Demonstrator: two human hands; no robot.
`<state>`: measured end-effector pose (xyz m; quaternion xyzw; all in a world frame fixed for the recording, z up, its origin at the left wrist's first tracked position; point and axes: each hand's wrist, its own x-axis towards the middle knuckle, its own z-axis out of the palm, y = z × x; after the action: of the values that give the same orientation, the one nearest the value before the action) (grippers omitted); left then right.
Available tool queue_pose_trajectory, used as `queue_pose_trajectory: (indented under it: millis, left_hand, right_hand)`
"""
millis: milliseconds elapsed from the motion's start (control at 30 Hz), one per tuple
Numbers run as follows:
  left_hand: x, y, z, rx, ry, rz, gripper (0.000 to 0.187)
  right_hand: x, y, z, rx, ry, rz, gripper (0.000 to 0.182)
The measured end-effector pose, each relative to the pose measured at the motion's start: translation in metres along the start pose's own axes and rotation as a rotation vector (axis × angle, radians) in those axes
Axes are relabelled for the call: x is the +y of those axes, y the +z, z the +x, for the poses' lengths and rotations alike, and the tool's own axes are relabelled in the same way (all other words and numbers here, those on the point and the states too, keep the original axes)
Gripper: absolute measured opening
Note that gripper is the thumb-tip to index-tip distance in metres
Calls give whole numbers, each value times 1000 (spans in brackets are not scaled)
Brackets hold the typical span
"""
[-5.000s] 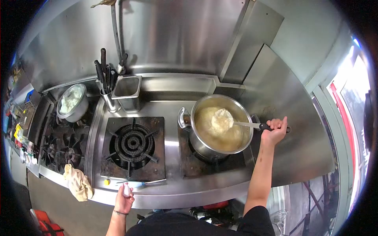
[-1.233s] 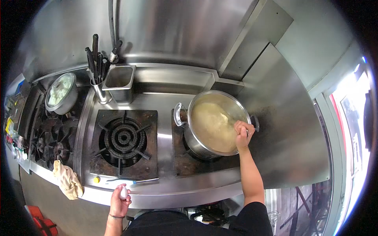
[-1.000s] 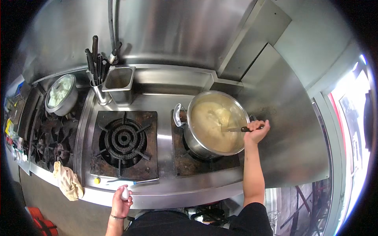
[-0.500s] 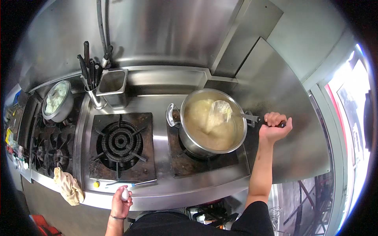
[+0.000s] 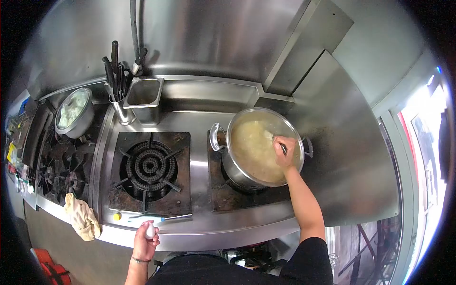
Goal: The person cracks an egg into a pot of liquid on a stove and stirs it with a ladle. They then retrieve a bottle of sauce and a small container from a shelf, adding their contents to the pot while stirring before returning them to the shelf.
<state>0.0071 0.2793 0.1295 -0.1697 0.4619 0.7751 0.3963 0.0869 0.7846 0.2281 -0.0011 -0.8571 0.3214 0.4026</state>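
- Your right hand (image 5: 283, 152) is over the right part of the pot (image 5: 233, 170), its fingers closed around a black-handled utensil (image 5: 284, 149).
- The utensil's handle end shows at your fist; you cannot tell from here how its head sits, since your hand and the cloudy liquid (image 5: 251, 147) hide it.
- A pale lump (image 5: 269, 135) shows at the liquid's surface, just beside your right fingers.
- The pot stands upright on the right burner (image 5: 223, 202), its 2 side handles out to left and right.
- Your left hand (image 5: 144, 243) is before the counter's front edge, well apart from the pot, fingers curled around a white egg-shaped object (image 5: 150, 231).
- You wear 1 thin band (image 5: 140, 260) on that left wrist.
- Near your left hand, on the counter, lie a yellow cap (image 5: 117, 216) and a slim tool with a blue part (image 5: 176, 218).
- Behind the middle burner (image 5: 150, 166) stand a square metal container (image 5: 144, 114) and, just beside it, a holder (image 5: 124, 116) of black-handled tools.
- Far left, a bowl (image 5: 81, 127) with white contents sits tilted; a cloth (image 5: 82, 219) hangs over the front edge.
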Motion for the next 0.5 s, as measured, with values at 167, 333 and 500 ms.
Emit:
queue_pose_trajectory:
  millis: [167,333,500]
  left_hand:
    - [-1,-6,-3,27,17,4,32]
    - [-2,-5,-2,-3,-7,-21,32]
    - [3,2,-3,2,4,17,32]
  right_hand:
    - [16,3,1,249,176,414,40]
    - [9,-8,6,787,553,818,44]
    - [7,-61,-6,1154,677,944,46]
